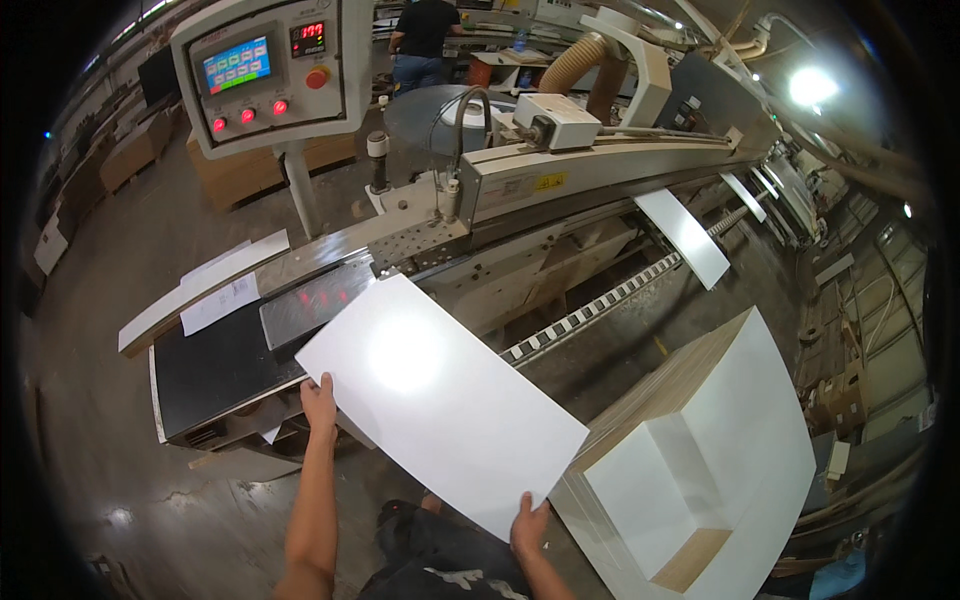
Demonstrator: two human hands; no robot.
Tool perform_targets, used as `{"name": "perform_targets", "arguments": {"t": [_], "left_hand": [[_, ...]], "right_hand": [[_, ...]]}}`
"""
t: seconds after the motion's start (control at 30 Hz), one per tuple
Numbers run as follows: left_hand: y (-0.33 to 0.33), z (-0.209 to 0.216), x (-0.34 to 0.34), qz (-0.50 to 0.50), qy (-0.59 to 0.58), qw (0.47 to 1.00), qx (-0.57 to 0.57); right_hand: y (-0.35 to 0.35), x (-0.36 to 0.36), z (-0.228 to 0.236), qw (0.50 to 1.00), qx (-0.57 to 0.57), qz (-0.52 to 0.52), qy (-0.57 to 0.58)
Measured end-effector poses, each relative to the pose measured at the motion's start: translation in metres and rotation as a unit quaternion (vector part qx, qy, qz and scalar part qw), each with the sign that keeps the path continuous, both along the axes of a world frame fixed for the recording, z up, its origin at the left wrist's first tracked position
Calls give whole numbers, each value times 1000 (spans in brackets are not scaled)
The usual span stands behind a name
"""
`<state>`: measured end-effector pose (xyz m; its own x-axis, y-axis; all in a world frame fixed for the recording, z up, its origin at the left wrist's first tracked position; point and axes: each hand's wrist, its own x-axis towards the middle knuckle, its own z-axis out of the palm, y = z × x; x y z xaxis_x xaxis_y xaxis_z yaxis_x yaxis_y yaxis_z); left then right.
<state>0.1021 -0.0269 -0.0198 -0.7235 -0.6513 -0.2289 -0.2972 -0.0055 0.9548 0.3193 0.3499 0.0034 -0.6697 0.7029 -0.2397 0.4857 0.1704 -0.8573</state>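
A white rectangular panel (450, 420) is held level in front of me, one glossy face up with a bright light reflected in it. My left hand (319, 404) grips its near left edge, the fingers hidden underneath. At the near right corner my right hand (529, 523) is closed on the same panel, thumb on top. The panel's far left corner lies over the metal infeed plate (315, 305) of a long edge-banding machine (600, 180). Whether the panel rests on that plate I cannot tell.
To the right stands a stack of white panels (750, 400). Another white panel (690, 238) lies farther along the machine, over the roller track (600, 312). A control box (270, 75) with a screen rises at upper left. Papers (222, 302) lie beside the black table (210, 375). A person (420, 45) stands behind.
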Motion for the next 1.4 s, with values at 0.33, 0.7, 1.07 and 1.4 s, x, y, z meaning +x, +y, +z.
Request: {"name": "perform_targets", "arguments": {"t": [0.33, 0.7, 1.07, 1.4], "left_hand": [[4, -12, -73, 0, 34, 997, 62], [-5, 13, -115, 34, -16, 998, 56], [61, 21, -159, 6, -19, 996, 89], [118, -28, -217, -21, 112, 983, 140]], "right_hand": [[-67, -22, 30, 918, -272, 244, -151], [-90, -39, 31, 878, -350, 277, -174], [-46, -73, 45, 951, -245, 176, -73], [21, -112, 27, 959, -214, 157, -104]]}}
